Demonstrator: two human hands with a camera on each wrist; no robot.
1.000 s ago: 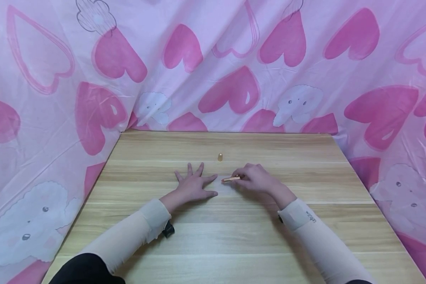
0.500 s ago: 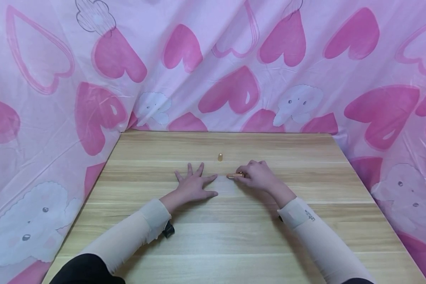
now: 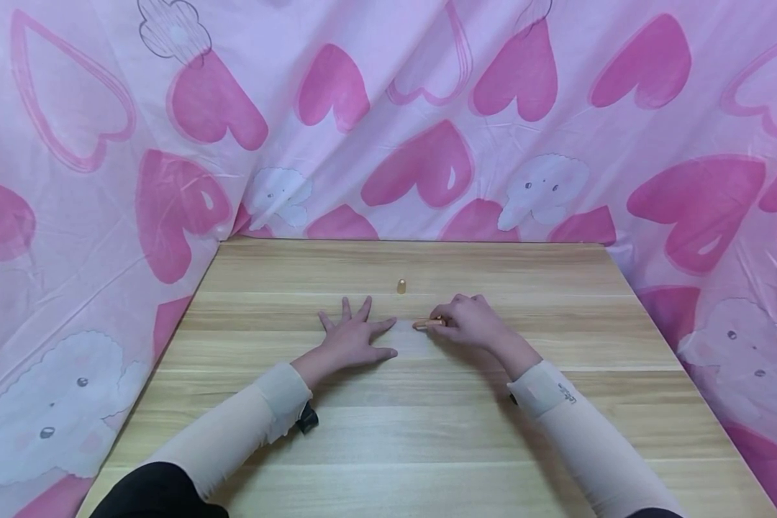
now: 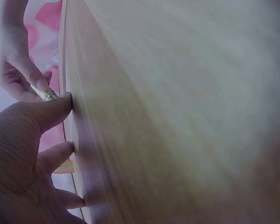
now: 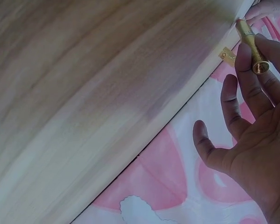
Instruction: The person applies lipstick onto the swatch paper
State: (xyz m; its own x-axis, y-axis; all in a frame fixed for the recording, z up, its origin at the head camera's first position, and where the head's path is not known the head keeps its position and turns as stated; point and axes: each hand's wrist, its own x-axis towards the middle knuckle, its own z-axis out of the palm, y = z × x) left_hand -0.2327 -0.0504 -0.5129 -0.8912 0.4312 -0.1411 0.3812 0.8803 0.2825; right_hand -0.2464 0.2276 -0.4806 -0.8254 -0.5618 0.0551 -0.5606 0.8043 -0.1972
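My right hand [image 3: 469, 321] pinches a gold lipstick [image 5: 253, 49] between thumb and fingers. In the head view the lipstick lies nearly level, its reddish tip pointing left, close over a faint, pale translucent sheet [image 3: 413, 347] on the wooden table. My left hand [image 3: 351, 342] is spread flat, its thumb and index finger at the sheet's left side. From the left wrist, the spread fingers [image 4: 56, 156] press on the tabletop, with the right hand and part of the lipstick behind the thumb. Beyond both hands stands a gold lipstick cap [image 3: 401, 286].
The wooden table [image 3: 401, 446] ends at the back against a pink curtain [image 3: 388, 158] printed with hearts, which also hangs on both sides. A small black device [image 3: 307, 418] is strapped under the left wrist.
My right hand has shifted a little to the right, drawing the lipstick tip rightward over the sheet. The left hand and the cap have stayed in place.
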